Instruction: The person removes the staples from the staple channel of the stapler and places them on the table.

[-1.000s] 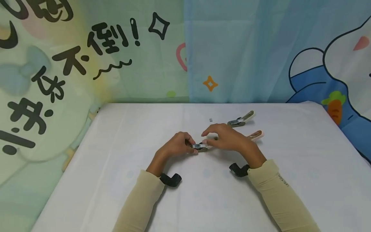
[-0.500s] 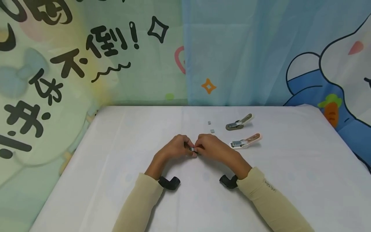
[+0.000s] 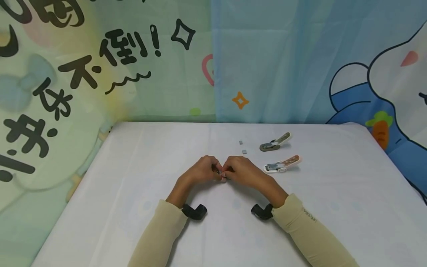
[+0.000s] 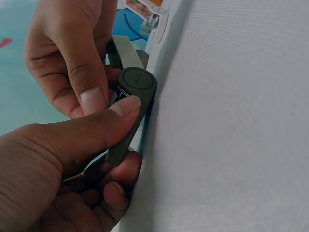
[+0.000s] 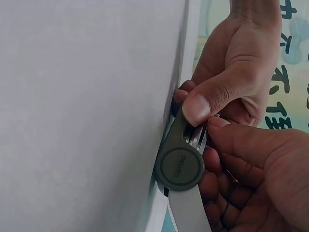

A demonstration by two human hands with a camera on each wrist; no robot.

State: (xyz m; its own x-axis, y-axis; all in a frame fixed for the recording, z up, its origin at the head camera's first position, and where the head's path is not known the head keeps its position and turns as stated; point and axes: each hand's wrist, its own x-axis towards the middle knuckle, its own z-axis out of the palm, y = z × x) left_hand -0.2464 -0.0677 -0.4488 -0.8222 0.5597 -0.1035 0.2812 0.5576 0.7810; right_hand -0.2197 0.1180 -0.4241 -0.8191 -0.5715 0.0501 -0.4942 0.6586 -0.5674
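In my left hand (image 3: 202,171) is a small dark green stapler (image 5: 179,169), held close over the white table with its pale handle swung out. The left thumb lies across its body near the metal track (image 5: 197,137), and the fingers curl beneath. My right hand (image 3: 241,171) meets it from the other side. Right thumb and forefinger pinch at the track, where a small silver bit, like a strip of staples (image 5: 216,116), shows at the thumb tip; the fingers hide most of it.
Beyond the right hand lie a grey-green stapler (image 3: 270,146) and a white and pink one (image 3: 276,168), their handles raised. Two small grey strips of staples (image 3: 244,152) lie behind the hands. A printed curtain (image 3: 267,66) hangs at the table's (image 3: 160,141) far edge.
My right hand has moved left and down from above the table to the stapler, its fingers closing at the track. The left hand keeps hold of the stapler in nearly the same place.
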